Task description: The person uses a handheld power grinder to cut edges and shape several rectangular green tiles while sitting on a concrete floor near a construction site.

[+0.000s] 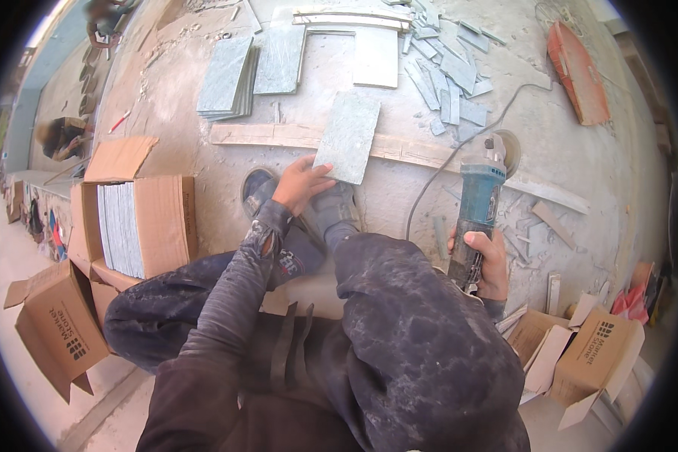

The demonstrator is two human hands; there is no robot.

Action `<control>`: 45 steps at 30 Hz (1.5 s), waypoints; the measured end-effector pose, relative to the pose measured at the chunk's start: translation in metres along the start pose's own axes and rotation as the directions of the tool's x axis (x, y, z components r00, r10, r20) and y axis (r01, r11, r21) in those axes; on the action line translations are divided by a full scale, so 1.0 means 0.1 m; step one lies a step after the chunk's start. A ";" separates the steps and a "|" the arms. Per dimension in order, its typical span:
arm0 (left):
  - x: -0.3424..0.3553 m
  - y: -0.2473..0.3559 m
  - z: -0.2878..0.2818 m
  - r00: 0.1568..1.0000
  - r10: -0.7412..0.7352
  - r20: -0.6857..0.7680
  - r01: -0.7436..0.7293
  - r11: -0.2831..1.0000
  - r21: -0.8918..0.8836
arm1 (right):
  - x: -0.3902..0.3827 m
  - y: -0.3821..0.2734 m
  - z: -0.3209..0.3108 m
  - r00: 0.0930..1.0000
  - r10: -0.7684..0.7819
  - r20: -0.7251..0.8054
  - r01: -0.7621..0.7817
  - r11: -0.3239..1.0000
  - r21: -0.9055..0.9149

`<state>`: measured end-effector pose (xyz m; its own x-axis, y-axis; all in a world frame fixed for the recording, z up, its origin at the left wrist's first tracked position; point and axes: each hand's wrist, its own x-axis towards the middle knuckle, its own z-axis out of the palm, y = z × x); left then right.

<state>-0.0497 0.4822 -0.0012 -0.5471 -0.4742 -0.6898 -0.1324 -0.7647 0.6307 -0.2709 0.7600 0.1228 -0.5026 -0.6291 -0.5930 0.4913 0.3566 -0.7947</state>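
My left hand [303, 184] grips the near left corner of a grey-green stone tile [349, 137]. The tile lies tilted across a long wooden plank [267, 135], with its near end over my right shoe [334, 205]. In my right hand [484, 256] is a teal and black angle grinder [481, 197], wrapped by my fingers around its dark body. Its round disc [511, 153] points away from me, to the right of the tile and apart from it. Whether the disc is spinning, I cannot tell. A black cord [438, 172] curves over the floor beside the grinder.
Beyond the plank are a tile stack [226, 77], further tiles [279, 60] and a heap of offcuts [448, 75]. An open carton of tiles [166, 218] stands left; emptied-looking cartons [584, 354] lie right. An orange-red curved piece [578, 74] rests far right. Two people [62, 139] are at far left.
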 end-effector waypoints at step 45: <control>0.64 -0.86 -0.25 0.947 0.282 0.152 -0.302 0.944 0.130 | 0.84 0.38 1.79 0.995 0.024 0.095 -0.012 0.992 -0.125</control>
<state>-0.0527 0.5069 -0.1084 -0.6810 -0.5987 -0.4216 -0.0672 -0.5222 0.8502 -0.1670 0.5970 0.0658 -0.4208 -0.6830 -0.5971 0.4047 0.4477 -0.7973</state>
